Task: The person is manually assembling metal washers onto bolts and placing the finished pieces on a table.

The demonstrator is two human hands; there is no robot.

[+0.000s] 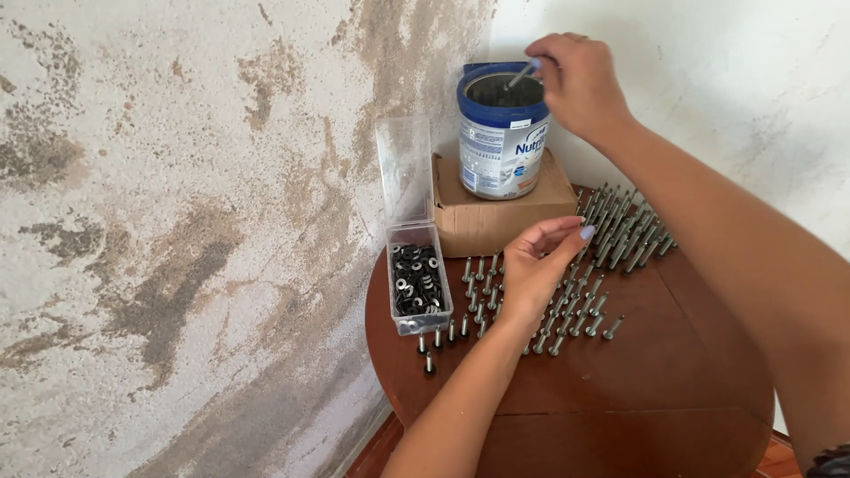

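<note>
While we look down from a head-worn camera at a round dark wooden table (673, 389) pushed into the corner of a stained plaster wall (177, 221), we see two bare hands at work among many metal bolts. Our right hand (575, 84) is raised over an open blue and silver tin (500, 133) that stands on a small cardboard box (496, 217); its fingers are pinched narrow around one bolt (522, 73), tip tilted down into the mouth of the tin. Our left hand (531, 274) hovers low over the standing bolts (482, 296), fingers loosely curled and thumb near the fingertips; we cannot tell whether it grips anything. More bolts lie heaped (624, 230) at the far right of the table, near the box. Just left of the standing bolts sits a clear plastic case (419, 288), lid upright, holding dark washers (416, 279). We judge the step in hand to be one bolt going into, or coming out of, the tin; which, we cannot tell. Any next move calls for a steady pinch and care not to knock the upright rows.
</note>
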